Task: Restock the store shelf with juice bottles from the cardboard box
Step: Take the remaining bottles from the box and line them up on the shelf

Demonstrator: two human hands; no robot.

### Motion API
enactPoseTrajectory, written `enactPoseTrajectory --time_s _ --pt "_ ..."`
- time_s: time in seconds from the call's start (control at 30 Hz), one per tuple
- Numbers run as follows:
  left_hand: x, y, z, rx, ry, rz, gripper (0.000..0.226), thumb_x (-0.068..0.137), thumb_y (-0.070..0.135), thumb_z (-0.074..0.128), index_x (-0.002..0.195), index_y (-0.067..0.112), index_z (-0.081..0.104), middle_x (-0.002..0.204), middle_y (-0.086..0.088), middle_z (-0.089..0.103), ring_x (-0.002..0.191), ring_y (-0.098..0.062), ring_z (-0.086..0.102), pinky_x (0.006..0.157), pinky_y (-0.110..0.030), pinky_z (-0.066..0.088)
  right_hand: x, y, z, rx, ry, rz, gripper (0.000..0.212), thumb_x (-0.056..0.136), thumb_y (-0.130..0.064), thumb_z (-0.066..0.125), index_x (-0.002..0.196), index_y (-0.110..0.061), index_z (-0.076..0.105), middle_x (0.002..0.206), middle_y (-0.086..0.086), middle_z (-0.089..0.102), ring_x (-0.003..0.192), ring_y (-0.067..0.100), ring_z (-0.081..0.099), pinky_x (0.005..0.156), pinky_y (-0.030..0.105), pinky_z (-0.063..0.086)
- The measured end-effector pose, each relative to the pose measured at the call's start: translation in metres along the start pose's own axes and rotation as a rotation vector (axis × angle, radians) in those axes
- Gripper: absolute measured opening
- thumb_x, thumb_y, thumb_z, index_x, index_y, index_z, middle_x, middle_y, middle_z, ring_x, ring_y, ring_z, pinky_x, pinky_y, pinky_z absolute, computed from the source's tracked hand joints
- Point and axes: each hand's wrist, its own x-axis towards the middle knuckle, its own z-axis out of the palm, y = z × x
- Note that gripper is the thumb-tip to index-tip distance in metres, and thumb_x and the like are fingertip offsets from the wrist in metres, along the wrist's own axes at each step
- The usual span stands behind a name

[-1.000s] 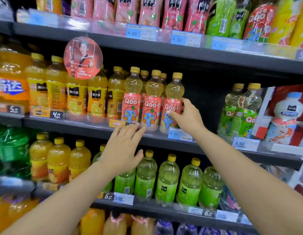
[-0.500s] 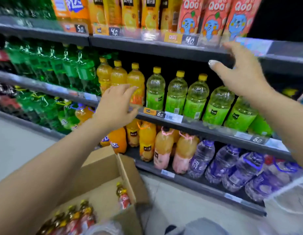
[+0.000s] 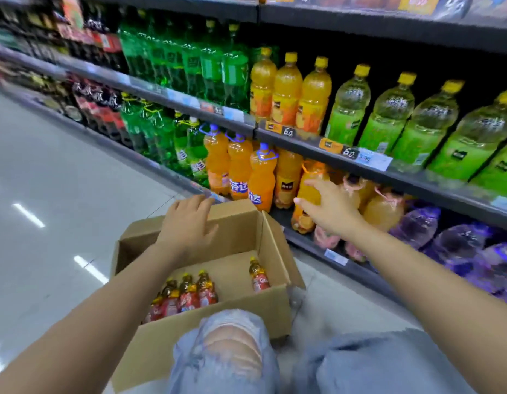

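An open cardboard box [image 3: 150,345] sits on the floor in front of my knees. Several small red-labelled juice bottles [image 3: 187,294] stand in its near left corner, and one more bottle [image 3: 258,275] stands alone at its right side. My left hand [image 3: 187,226] hovers over the far part of the box, fingers spread and holding nothing. My right hand [image 3: 329,209] is held out empty, fingers relaxed, in front of the large orange bottles on the lowest shelf [image 3: 334,255].
Shelves run along the right: green and orange soda bottles [image 3: 238,172] low down, yellow-capped juice bottles [image 3: 388,112] one level up, purple water bottles [image 3: 457,243] at far right. Grey tiled aisle floor [image 3: 62,180] lies to the left. My knees in torn jeans [image 3: 229,354] are below.
My view has dropped from the upper shelf to the box on the floor. Both hands left the shelf and came down empty, the left now over the box.
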Motion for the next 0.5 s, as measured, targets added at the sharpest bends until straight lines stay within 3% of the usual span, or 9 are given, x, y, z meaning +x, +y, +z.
enactPoseTrajectory --time_s 0.1,0.3,0.5 --pt "-0.025 -0.026 0.022 -0.014 -0.057 -0.104 0.059 0.091 0.046 0.049 0.140 0.018 0.036 0.141 -0.005 0.043 0.128 -0.026 0.041 0.109 -0.043 0.028 0.006 -0.010 0.039 -0.003 -0.086 -0.001 0.053 0.092 -0.039 0.057 0.138 -0.017 0.045 0.141 0.007 0.047 0.127 0.023 0.046 0.093 0.027 0.037" --pt "-0.051 -0.071 0.078 -0.046 -0.177 -0.281 0.065 0.091 0.050 0.045 0.146 0.019 0.030 0.147 -0.003 0.039 0.134 -0.023 0.037 0.114 -0.043 0.024 0.033 -0.013 0.109 -0.054 -0.228 0.029 0.057 0.091 -0.041 0.057 0.138 -0.012 0.044 0.137 0.011 0.051 0.124 0.027 0.049 0.097 0.035 0.042" --pt "-0.064 -0.098 0.138 -0.073 -0.314 -0.340 0.066 0.091 0.052 0.044 0.146 0.021 0.028 0.149 -0.002 0.036 0.136 -0.021 0.034 0.115 -0.041 0.024 0.048 -0.001 0.188 -0.077 -0.351 0.142 0.059 0.090 -0.042 0.058 0.140 -0.015 0.042 0.142 0.008 0.048 0.128 0.026 0.047 0.099 0.036 0.041"
